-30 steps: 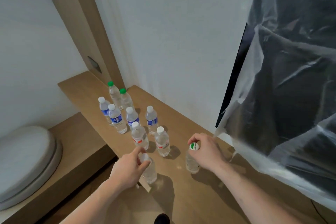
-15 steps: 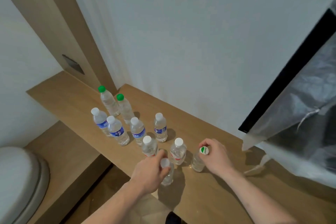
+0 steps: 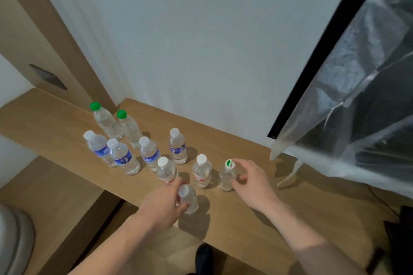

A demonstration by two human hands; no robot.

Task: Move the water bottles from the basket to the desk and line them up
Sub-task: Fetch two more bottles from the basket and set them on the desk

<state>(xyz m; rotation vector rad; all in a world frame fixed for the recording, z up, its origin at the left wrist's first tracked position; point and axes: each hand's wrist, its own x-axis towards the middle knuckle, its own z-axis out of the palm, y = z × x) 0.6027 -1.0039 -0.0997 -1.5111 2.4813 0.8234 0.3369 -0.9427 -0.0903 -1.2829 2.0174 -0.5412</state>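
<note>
Left hand grips upright bottle near bench front edge; right hand half-open, touching green-logo bottle.

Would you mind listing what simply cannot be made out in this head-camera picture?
- The basket: not in the head view at all.
- Label print on the blue-label bottles: too small to read.
- The left hand covers the side of the nearest bottle, so how firm the grip is stays unclear.
- Right hand: whether it touches the green-marked bottle is unclear.
- The black screen: mostly hidden under plastic sheeting.
</note>
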